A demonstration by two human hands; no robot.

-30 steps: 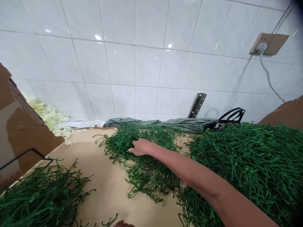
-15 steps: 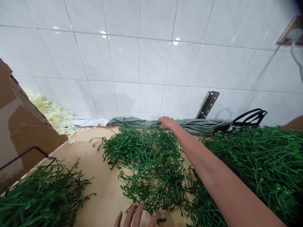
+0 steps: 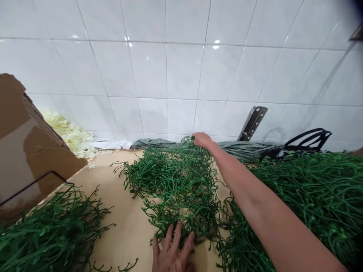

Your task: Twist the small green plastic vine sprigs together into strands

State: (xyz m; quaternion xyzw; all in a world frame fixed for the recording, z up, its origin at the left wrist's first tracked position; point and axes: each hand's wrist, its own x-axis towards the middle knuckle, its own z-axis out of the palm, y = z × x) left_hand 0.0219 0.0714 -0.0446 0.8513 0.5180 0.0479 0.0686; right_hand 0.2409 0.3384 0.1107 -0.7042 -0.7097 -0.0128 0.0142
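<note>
A loose heap of green artificial plant stems (image 3: 167, 181) lies in the middle of the tan tabletop (image 3: 119, 211). At its far edge, close to the wall, my right hand (image 3: 202, 139) is closed on some of these stems and lifts them a little off the heap. My left hand (image 3: 172, 247) rests at the near edge of the same heap, fingers spread and touching the stems. More green stems (image 3: 317, 200) are piled at the right, partly behind my right forearm. Another pile of stems (image 3: 48, 230) sits at the near left.
White tiles (image 3: 181, 71) cover the wall behind the table. Along its foot runs a crumpled grey-green cloth (image 3: 244, 150). A perforated metal strip (image 3: 253, 122) and a black curved frame (image 3: 307, 139) lean there. At left are a torn cardboard box (image 3: 42, 151) and pale yellow flowers (image 3: 68, 134).
My left hand has moved forward onto the near edge of the heap. My right hand now holds stems raised at the far edge. The view has shifted slightly.
</note>
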